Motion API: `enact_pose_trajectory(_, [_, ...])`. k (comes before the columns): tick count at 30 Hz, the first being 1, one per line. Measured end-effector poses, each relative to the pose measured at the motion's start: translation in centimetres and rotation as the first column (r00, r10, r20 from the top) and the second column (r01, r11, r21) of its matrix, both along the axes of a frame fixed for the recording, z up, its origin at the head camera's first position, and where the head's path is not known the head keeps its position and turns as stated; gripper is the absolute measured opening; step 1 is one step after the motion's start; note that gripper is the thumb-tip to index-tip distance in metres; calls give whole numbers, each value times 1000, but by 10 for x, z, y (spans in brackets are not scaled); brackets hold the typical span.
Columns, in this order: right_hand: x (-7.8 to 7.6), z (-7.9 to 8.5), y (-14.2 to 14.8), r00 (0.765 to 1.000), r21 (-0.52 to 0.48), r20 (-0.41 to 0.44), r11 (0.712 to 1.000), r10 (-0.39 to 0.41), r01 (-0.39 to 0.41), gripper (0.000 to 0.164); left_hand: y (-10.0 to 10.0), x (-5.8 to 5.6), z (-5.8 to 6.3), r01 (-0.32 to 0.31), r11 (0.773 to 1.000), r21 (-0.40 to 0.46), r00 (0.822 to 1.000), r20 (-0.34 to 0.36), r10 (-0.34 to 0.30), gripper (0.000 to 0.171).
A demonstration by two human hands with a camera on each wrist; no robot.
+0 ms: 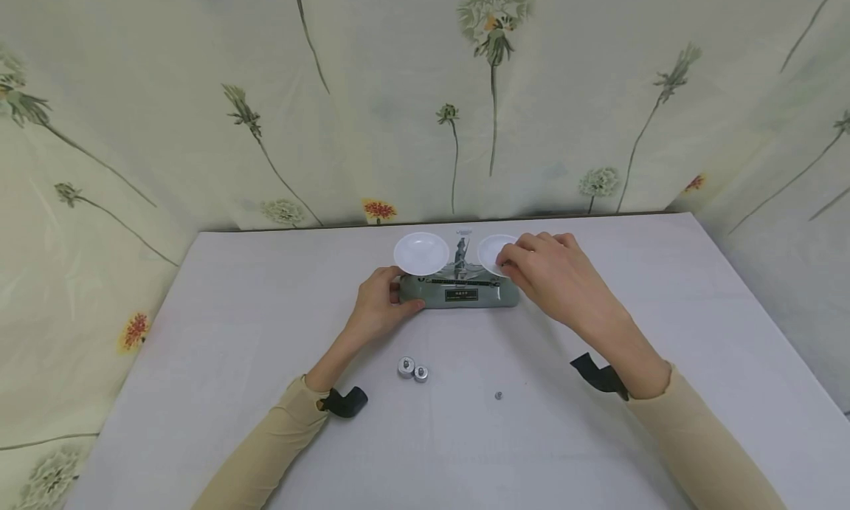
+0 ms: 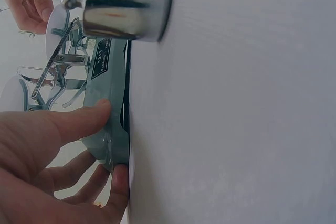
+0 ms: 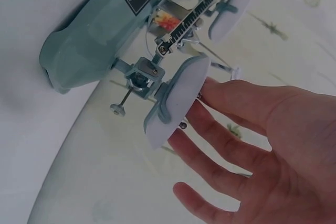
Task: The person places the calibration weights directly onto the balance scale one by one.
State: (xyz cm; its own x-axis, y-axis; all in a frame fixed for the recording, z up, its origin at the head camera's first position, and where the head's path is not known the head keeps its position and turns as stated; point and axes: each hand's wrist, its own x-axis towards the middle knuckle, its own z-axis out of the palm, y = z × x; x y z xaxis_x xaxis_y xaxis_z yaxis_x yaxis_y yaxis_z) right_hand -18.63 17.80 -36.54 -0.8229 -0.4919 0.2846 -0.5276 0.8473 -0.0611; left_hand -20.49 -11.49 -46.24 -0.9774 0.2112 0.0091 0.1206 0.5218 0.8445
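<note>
A grey-green balance scale [image 1: 432,292] with two white pans stands near the back of the table. My left hand [image 1: 377,303] grips the left end of its base, thumb on the front and fingers round the end. At the right pan [image 3: 184,90], my right hand [image 1: 554,277] pinches a small metal weight [image 3: 199,96] between thumb and forefinger, mostly hidden by the fingers. Another small knob [image 3: 182,125] shows at that pan, beside a fingertip. The left pan [image 1: 421,254] has nothing visible on it.
Two metal weights, a larger one [image 1: 406,367] and a smaller one [image 1: 421,374], stand in front of the scale. A tiny weight [image 1: 499,395] sits farther right. Behind the white table [image 1: 265,288] hangs a flower-patterned cloth [image 1: 398,126].
</note>
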Motion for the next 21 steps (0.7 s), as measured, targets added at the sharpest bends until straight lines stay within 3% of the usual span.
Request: enact_pose_trajectory(21, [5, 4, 4, 1000, -48, 15, 999, -17, 18, 13, 0, 0, 1, 2, 1000, -3, 1000, -19, -2, 62])
